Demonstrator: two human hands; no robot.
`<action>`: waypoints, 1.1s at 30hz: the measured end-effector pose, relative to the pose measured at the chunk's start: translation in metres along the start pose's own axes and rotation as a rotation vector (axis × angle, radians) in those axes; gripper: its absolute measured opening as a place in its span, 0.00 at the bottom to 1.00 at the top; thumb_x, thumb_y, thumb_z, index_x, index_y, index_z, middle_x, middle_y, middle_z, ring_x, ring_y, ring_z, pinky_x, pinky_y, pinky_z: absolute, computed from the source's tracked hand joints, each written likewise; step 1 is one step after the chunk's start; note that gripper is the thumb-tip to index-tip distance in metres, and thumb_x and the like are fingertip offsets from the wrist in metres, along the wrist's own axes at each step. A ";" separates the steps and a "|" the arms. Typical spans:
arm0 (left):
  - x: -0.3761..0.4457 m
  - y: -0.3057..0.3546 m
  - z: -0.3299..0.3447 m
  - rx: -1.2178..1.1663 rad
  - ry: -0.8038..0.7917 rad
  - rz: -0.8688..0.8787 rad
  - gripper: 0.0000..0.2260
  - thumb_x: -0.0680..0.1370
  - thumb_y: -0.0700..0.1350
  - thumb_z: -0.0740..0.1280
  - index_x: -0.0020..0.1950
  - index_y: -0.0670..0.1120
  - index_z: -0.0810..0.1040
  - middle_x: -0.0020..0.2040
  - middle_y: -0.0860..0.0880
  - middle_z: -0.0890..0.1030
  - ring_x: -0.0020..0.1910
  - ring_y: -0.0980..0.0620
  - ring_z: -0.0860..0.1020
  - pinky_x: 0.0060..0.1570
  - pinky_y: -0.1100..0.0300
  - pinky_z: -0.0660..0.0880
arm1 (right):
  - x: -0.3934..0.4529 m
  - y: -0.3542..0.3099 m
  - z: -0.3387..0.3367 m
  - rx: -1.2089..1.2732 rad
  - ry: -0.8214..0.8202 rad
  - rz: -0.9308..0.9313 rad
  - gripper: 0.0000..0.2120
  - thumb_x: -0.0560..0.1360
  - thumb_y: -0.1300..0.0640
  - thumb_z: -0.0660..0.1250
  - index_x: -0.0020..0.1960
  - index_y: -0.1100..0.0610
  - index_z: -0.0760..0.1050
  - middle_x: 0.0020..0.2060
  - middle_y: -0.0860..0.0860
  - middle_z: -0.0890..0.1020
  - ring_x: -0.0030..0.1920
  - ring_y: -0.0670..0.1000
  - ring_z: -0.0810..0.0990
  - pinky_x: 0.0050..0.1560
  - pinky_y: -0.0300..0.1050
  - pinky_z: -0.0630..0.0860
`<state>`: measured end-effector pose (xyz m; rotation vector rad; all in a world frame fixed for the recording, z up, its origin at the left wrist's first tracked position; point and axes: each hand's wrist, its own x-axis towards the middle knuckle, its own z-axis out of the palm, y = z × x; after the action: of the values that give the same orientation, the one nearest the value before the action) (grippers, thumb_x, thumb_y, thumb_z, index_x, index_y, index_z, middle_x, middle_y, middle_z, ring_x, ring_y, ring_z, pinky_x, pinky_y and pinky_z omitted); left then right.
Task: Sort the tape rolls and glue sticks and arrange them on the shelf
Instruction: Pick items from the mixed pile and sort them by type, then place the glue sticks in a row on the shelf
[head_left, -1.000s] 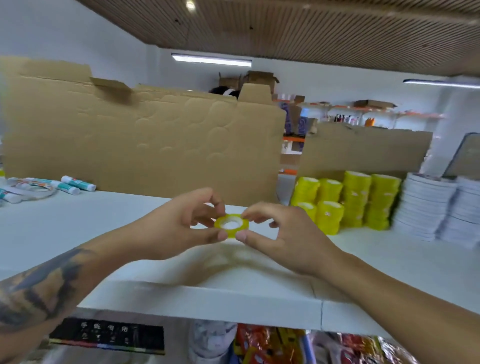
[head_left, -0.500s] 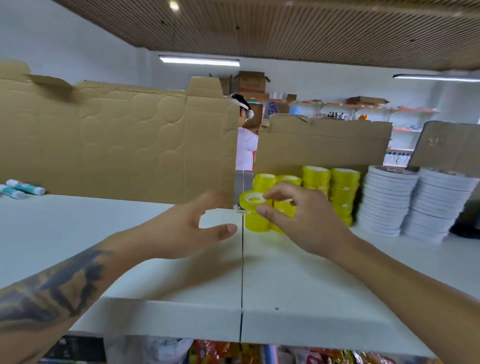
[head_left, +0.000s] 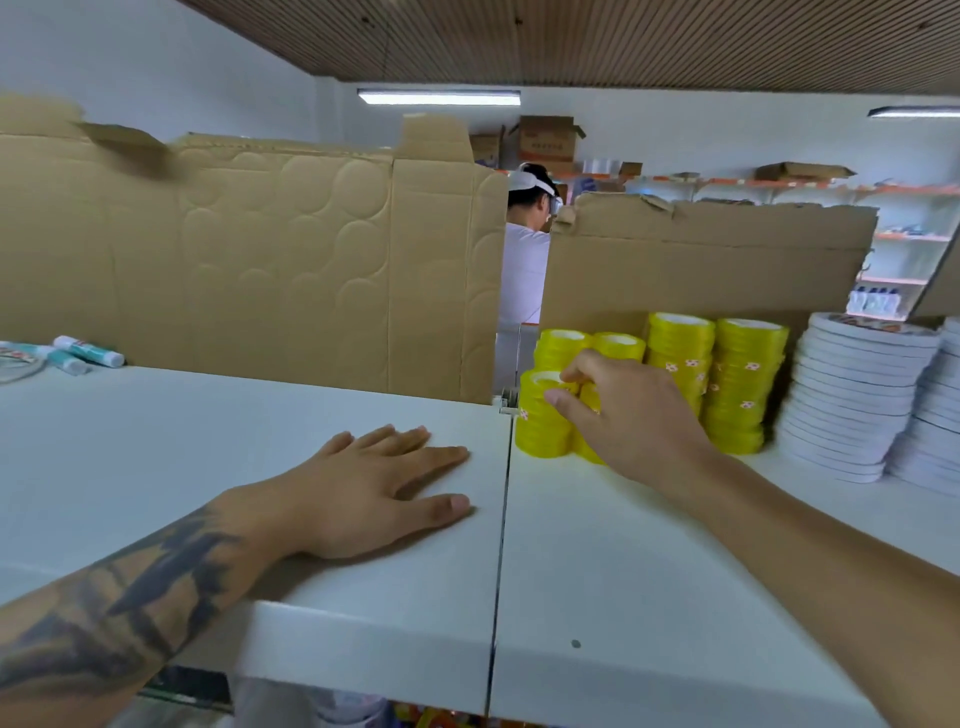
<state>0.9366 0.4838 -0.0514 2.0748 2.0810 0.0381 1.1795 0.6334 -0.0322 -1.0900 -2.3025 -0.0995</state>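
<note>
1. Head view, the step in hand: the right hand (head_left: 631, 415) is at the nearest yellow stack (head_left: 540, 415), apparently setting a small tape roll (head_left: 545, 382) on its top. To do it well, I judge the roll should sit flush and centred on the stack, and the fingers should come away straight up so the column is not nudged toward the seam between the two shelf boards.

2. Right fingers (head_left: 558, 399): curled in a pinch, thumb on the near side of the top roll and the forefinger arched over its rim. Whether the roll already rests fully on the stack I cannot tell.

3. Left hand (head_left: 374, 488): flat on the shelf (head_left: 260, 457), palm down, fingers straight and slightly spread, tips just short of the seam. It holds nothing and seems to steady the person.

4. Where the goods are: more yellow rolls (head_left: 717, 379) stand in taller stacks behind and to the right of the near one, toward the back edge of the right board. White rolls (head_left: 857, 400) are piled further right, near the right edge. Glue sticks (head_left: 88, 353) lie loose at the far left end, close to the back, against the cardboard (head_left: 285, 260). They look not yet arranged.

5. Risk, as I judge it: the near stack stands close to the board's left edge, so a sideways push could tip it.
</note>
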 end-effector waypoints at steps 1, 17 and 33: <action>0.000 0.000 0.000 0.000 0.001 0.000 0.33 0.72 0.79 0.45 0.77 0.76 0.45 0.83 0.61 0.47 0.82 0.56 0.44 0.80 0.47 0.42 | 0.000 -0.001 0.002 -0.026 -0.007 -0.001 0.16 0.80 0.37 0.60 0.58 0.46 0.75 0.52 0.46 0.84 0.57 0.54 0.79 0.59 0.54 0.72; 0.003 -0.001 0.001 -0.066 0.054 0.031 0.31 0.76 0.76 0.50 0.78 0.71 0.55 0.83 0.57 0.55 0.82 0.55 0.50 0.79 0.42 0.47 | -0.011 -0.011 -0.001 -0.152 0.013 0.037 0.19 0.79 0.36 0.58 0.60 0.46 0.78 0.59 0.48 0.82 0.62 0.56 0.78 0.64 0.56 0.65; -0.106 -0.261 -0.048 -0.003 0.309 -0.368 0.23 0.79 0.69 0.59 0.72 0.62 0.69 0.72 0.55 0.73 0.68 0.49 0.74 0.69 0.47 0.67 | 0.035 -0.217 0.077 -0.113 -0.292 -0.367 0.35 0.77 0.25 0.41 0.79 0.37 0.57 0.76 0.39 0.66 0.76 0.42 0.63 0.74 0.41 0.54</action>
<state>0.6709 0.3812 -0.0328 1.7403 2.6097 0.3239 0.9671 0.5367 -0.0396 -0.7619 -2.7719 -0.2283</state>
